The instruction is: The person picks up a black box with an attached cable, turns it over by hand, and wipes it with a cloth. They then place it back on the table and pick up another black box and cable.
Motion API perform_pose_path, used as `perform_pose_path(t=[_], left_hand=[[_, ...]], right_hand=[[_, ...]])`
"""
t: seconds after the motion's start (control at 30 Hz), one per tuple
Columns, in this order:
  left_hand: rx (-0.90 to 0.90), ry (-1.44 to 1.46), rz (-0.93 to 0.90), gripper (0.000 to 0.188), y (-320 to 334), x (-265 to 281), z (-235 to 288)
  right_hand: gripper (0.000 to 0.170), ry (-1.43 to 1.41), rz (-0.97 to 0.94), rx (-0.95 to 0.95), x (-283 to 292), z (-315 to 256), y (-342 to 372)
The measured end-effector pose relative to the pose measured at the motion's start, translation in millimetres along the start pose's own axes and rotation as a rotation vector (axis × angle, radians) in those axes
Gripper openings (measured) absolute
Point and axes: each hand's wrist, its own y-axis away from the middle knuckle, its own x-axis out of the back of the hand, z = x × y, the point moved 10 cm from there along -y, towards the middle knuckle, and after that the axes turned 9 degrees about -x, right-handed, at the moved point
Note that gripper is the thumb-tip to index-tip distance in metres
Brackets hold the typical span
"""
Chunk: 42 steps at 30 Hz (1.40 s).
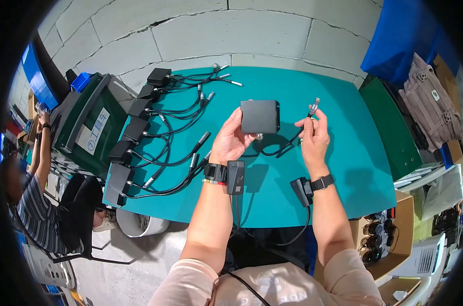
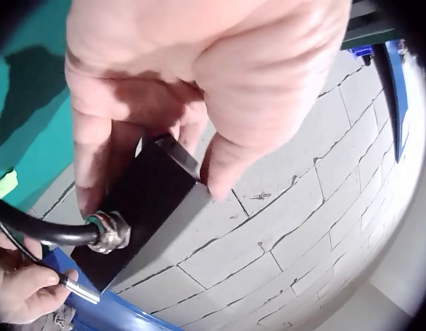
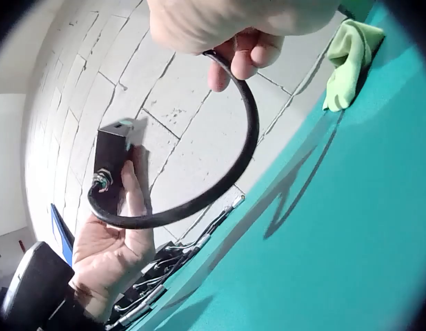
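Note:
My left hand (image 1: 230, 141) grips a black box (image 1: 260, 116) by its side, raised over the green table. A metal fitting (image 2: 113, 232) on the box's side holds a thick black cable (image 3: 251, 131), which bends in a loop toward my right hand (image 1: 314, 137). The right fingers pinch the cable near its end, and a silver connector (image 1: 314, 106) points up past the fingertips. In the left wrist view the same connector (image 2: 82, 287) sticks out from the right hand.
Several black boxes (image 1: 135, 129) with cables line the left side of the green table (image 1: 343, 194). A light green cloth (image 3: 347, 65) lies near its far edge. A carton (image 1: 402, 229) stands at the right, a white bin (image 1: 139, 224) below left; another person (image 1: 43, 204) sits far left.

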Motion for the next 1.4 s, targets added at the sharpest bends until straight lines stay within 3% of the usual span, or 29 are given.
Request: perform_pose_path(t=[0.03,0.17,0.7,0.8,0.87,0.93,1.0,1.1,1.17,1.3,1.4], left_hand=[[-0.014,0.002,-0.103,0.045,3,-13,3],[0.007,-0.099,-0.166,0.048,8,-26,-3],[0.055,-0.194,-0.181,0.050,7,-22,-11],[0.041,-0.139,-0.096,0.043,3,-16,-7],[0.032,0.024,0.137,0.040,-1,10,-5],[-0.053,0.121,0.244,0.036,-3,29,2],[-0.187,0.261,0.361,0.034,-3,51,13],[-0.209,0.337,0.507,0.033,-1,71,12],[-0.211,0.322,0.516,0.033,0,72,12],[-0.212,0.292,0.440,0.036,-4,69,12],[-0.152,0.434,0.414,0.038,-5,65,7]], right_hand=[[0.026,-0.001,-0.001,0.000,-1,1,-1],[0.016,-0.138,-0.022,0.011,-3,2,-2],[0.014,-0.176,-0.051,0.021,-6,-1,-2],[0.018,-0.206,-0.041,-0.023,-7,7,-4],[0.021,-0.242,-0.034,-0.082,-6,14,-6],[0.025,-0.384,-0.079,-0.343,-8,41,-7],[0.026,-0.500,-0.068,-0.433,-8,59,-8],[0.027,-0.654,-0.059,-0.546,-10,82,-9],[0.026,-0.718,-0.016,-0.624,-8,91,-8],[0.026,-0.748,-0.009,-0.595,-4,87,-10],[0.026,-0.734,0.000,-0.551,-2,80,-11]])
